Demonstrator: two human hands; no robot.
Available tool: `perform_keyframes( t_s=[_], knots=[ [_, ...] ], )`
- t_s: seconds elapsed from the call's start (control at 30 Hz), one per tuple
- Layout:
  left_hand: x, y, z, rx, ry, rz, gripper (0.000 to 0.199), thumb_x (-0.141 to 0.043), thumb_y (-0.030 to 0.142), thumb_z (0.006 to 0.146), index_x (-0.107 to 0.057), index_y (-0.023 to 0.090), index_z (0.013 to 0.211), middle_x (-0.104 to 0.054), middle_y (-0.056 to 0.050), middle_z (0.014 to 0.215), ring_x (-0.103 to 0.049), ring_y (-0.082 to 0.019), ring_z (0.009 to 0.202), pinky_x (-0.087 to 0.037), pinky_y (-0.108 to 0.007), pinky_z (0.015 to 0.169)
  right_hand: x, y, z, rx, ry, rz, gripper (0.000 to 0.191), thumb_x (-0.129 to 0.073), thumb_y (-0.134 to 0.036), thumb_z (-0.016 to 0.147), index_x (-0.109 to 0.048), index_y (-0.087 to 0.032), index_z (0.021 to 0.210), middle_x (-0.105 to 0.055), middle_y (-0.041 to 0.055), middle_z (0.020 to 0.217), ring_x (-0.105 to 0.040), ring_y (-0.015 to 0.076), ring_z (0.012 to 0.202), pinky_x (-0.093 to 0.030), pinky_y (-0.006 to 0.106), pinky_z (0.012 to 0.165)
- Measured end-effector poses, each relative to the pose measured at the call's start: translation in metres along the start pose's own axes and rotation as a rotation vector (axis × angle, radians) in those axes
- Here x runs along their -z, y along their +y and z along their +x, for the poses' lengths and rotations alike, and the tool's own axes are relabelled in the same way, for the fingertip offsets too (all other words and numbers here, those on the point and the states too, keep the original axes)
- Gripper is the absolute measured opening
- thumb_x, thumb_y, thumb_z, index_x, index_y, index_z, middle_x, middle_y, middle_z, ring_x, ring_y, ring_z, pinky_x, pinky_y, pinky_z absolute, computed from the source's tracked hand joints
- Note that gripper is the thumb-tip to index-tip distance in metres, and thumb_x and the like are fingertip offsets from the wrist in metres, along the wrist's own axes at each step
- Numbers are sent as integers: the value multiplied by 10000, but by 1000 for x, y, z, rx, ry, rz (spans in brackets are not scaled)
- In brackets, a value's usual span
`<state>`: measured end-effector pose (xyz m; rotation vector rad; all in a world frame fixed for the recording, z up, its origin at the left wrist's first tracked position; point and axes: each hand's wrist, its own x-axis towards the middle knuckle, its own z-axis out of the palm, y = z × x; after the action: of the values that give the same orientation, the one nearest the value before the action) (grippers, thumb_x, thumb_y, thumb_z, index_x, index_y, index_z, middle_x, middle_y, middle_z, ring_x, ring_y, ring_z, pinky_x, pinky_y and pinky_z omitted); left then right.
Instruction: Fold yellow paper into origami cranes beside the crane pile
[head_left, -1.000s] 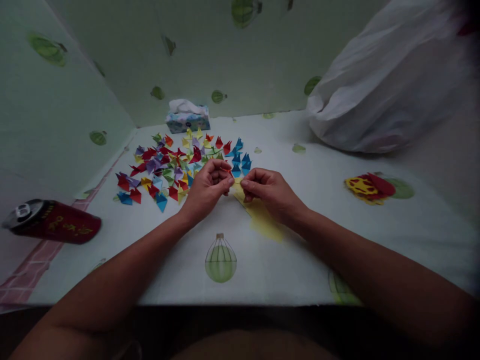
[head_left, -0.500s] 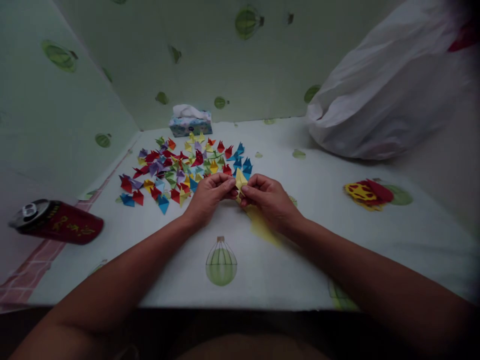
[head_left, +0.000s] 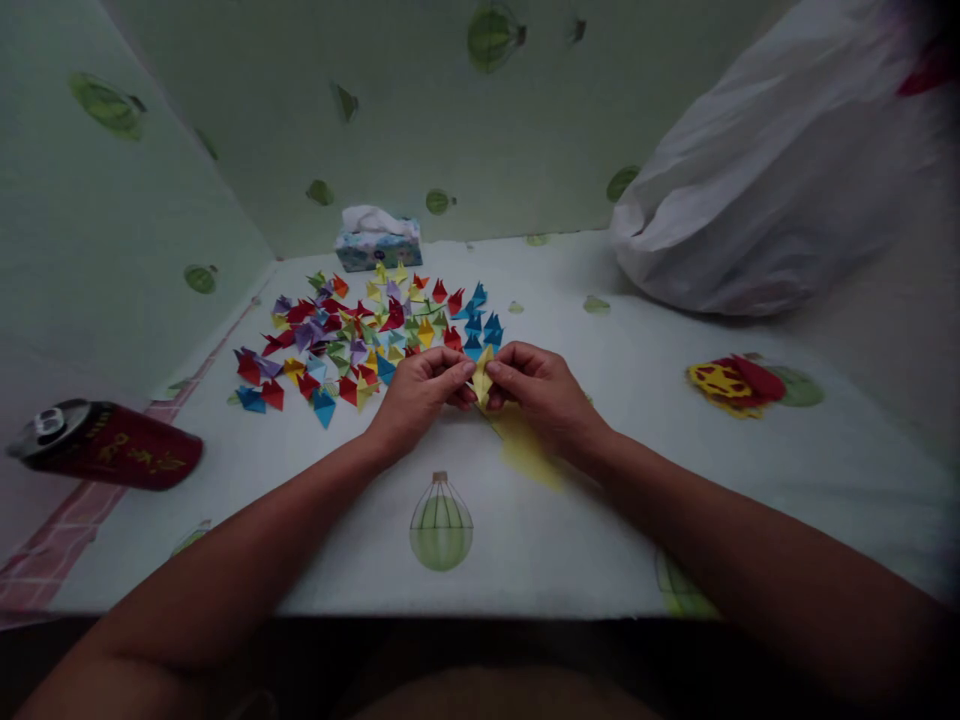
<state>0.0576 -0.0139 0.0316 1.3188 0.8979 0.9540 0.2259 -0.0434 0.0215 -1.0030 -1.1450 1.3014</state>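
Between my two hands is a small folded piece of yellow paper [head_left: 484,375], narrow and pointed at the top. My left hand [head_left: 427,390] pinches its left side between thumb and fingers. On the right side, my right hand [head_left: 541,392] pinches it the same way. Yellow paper [head_left: 532,455] lies on the table beneath my right hand, partly hidden by it. Just beyond my hands spreads a group of small folded paper figures [head_left: 352,335] in red, blue, purple, green, yellow and orange.
A tissue pack [head_left: 380,240] stands behind the paper figures. At the left lies a dark red can [head_left: 112,445]. A big white plastic bag [head_left: 735,210] sits at the back right, with red and yellow cut-out pieces [head_left: 739,385] in front. The table [head_left: 352,540] has a balloon-print cover.
The yellow paper has turned or been pressed between my fingers and looks narrower now. My hands stay in nearly the same place.
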Motion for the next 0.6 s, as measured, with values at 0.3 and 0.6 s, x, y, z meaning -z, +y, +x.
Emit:
perform_keyframes(
  t_s=[0.3, 0.6],
  knots=[
    [-2, -1, -1, 67, -11, -79, 316, -820, 420, 741, -647, 161, 798, -653, 13, 686, -645, -104, 596, -572, -234, 607, -1, -3, -2, 71, 24, -135, 273, -711, -393, 842, -589, -184, 714, -592, -37, 592, -539, 89, 525, -422, 242, 542],
    [-2, 1, -1, 46, -1, -79, 307, -822, 414, 732, -656, 161, 780, -683, -2, 707, -643, -113, 617, -585, -265, 645, -1, -2, -2, -8, -35, 37, 306, -734, -455, 836, -614, -188, 747, -637, -22, 656, -569, 89, 542, -479, 249, 589]
  ],
)
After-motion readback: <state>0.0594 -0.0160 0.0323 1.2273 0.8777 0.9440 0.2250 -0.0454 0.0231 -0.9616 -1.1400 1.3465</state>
